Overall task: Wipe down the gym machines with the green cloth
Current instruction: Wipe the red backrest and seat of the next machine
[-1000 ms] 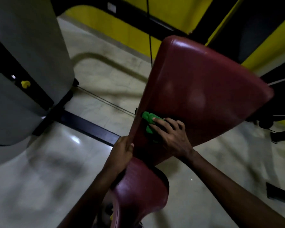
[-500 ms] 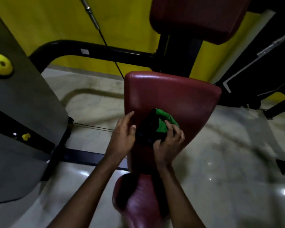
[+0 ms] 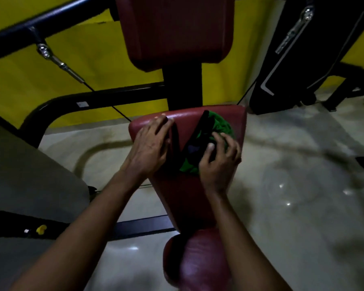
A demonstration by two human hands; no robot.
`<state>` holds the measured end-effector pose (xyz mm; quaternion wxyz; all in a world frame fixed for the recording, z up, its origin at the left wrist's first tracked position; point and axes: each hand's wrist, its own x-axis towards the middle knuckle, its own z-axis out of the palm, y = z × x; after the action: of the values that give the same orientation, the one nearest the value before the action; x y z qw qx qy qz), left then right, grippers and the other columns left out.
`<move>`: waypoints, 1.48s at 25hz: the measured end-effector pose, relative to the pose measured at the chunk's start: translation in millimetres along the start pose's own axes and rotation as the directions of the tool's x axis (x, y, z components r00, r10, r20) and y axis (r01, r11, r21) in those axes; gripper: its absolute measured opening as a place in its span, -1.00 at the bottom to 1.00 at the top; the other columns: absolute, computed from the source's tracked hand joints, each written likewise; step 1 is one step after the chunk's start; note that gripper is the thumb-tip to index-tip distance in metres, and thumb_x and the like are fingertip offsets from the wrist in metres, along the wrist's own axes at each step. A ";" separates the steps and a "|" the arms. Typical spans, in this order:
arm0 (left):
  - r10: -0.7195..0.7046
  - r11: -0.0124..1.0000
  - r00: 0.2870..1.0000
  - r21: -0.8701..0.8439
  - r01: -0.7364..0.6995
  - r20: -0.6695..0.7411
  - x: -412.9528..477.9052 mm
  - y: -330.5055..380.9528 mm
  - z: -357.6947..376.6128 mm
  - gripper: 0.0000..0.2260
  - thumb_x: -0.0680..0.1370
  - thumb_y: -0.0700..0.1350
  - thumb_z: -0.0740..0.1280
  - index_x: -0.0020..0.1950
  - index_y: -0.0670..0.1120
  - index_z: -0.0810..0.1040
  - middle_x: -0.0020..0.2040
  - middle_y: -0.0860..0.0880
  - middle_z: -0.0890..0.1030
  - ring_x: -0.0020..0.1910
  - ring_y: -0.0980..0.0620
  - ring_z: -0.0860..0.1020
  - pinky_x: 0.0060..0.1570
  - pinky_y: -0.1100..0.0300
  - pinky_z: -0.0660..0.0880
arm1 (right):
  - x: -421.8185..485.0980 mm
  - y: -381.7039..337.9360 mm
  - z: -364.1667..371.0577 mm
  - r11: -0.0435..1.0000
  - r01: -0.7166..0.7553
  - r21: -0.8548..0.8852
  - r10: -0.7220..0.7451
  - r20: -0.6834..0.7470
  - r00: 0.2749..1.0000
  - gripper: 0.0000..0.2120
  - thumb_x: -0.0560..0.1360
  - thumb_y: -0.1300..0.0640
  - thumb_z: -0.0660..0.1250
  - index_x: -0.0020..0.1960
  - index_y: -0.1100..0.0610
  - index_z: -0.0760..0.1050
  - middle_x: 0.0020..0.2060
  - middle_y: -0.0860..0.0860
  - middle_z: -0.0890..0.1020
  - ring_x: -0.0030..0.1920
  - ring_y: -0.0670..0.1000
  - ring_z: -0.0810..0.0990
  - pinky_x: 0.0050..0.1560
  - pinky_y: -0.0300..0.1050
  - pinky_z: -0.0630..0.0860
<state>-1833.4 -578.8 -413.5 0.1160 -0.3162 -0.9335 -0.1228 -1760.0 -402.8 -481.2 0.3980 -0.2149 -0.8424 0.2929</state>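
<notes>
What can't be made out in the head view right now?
All in the head view:
Cloth: partly under the right hand; its dark folds are too dim to tell from shadow.
Upper pad: top cut off by the frame edge.
Seat: bottom cut off, right side behind the forearm.
Floor: blurred, so wet or dry cannot be told.

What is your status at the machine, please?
Left hand flat on the red back pad. Right hand grips the green cloth against it. Nothing seen blocking the pad.
</notes>
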 end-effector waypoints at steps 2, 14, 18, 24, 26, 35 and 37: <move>0.073 0.997 0.997 0.038 -0.073 -0.006 9.3 -6.9 3.3 -0.54 0.62 -0.10 0.27 0.50 -0.16 0.33 0.47 -0.21 0.36 0.41 -0.21 0.35 0.38 -0.09 0.32 | -23.9 6.2 8.2 0.988 0.095 -0.124 -0.085 0.082 0.993 -0.46 0.56 -0.13 0.32 0.46 0.10 0.45 0.43 0.14 0.42 0.49 0.26 0.28 0.51 0.21 0.19; 0.235 0.972 0.971 0.036 -0.233 -0.045 8.3 -43.1 19.9 -0.46 0.58 -0.05 0.18 0.58 -0.06 0.24 0.57 -0.13 0.22 0.54 -0.13 0.19 0.53 0.02 0.02 | 1.0 -7.8 22.2 0.963 -0.267 0.042 0.270 -0.096 0.958 -0.43 0.56 -0.12 0.23 0.48 0.14 0.32 0.50 0.11 0.26 0.55 0.21 0.14 0.46 0.26 0.23; 0.122 0.990 0.988 -0.058 -0.128 -0.099 8.3 -29.4 23.2 -0.49 0.52 -0.10 0.20 0.49 -0.07 0.35 0.50 -0.14 0.31 0.48 -0.16 0.26 0.47 -0.06 0.13 | 45.6 -23.3 28.5 0.978 -0.119 -0.169 0.097 -0.132 0.987 -0.40 0.55 -0.24 0.29 0.52 -0.06 0.35 0.48 0.05 0.37 0.48 0.23 0.26 0.45 0.15 0.25; 0.277 0.959 0.961 -0.066 -0.276 -0.006 49.3 -2.0 13.5 -0.58 0.62 -0.16 0.24 0.49 -0.19 0.33 0.46 -0.17 0.38 0.42 -0.15 0.32 0.42 -0.04 0.26 | 40.9 10.5 22.3 0.960 -0.269 -0.074 0.258 -0.129 0.957 -0.50 0.59 -0.23 0.25 0.50 -0.19 0.35 0.47 -0.04 0.33 0.49 0.11 0.24 0.38 0.19 0.34; 0.376 0.927 0.922 -0.021 -0.376 0.093 69.8 3.6 14.5 -0.53 0.65 -0.07 0.16 0.56 -0.16 0.23 0.52 -0.15 0.31 0.48 -0.12 0.27 0.46 -0.04 0.24 | 55.6 4.0 22.0 0.953 -0.302 -0.037 0.295 -0.132 0.946 -0.52 0.58 -0.24 0.25 0.48 -0.20 0.38 0.43 -0.04 0.35 0.43 0.10 0.30 0.31 0.20 0.39; 0.311 0.939 0.950 0.167 -0.301 -0.036 75.4 28.4 32.3 -0.47 0.66 0.11 0.20 0.57 -0.10 0.26 0.50 -0.10 0.37 0.46 -0.07 0.34 0.43 0.06 0.28 | 42.1 55.3 32.9 0.879 -0.396 0.265 0.453 -0.209 0.867 -0.50 0.59 -0.22 0.28 0.30 0.16 0.55 0.24 0.08 0.50 0.23 0.10 0.48 0.17 0.09 0.53; 0.263 0.960 0.961 0.118 -0.252 -0.086 74.2 34.4 34.6 -0.50 0.65 0.06 0.23 0.54 -0.14 0.31 0.47 -0.13 0.40 0.44 -0.10 0.36 0.43 0.01 0.31 | 18.2 75.3 33.8 0.800 -0.484 0.355 0.563 -0.167 0.809 -0.42 0.60 -0.30 0.17 0.28 0.17 0.56 0.21 0.07 0.52 0.21 0.12 0.51 0.16 0.17 0.52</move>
<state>-1874.2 -500.1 -418.9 0.1948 -0.4219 -0.8825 -0.0728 -1788.0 -347.5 -538.6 0.4365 -0.4163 -0.6346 0.4831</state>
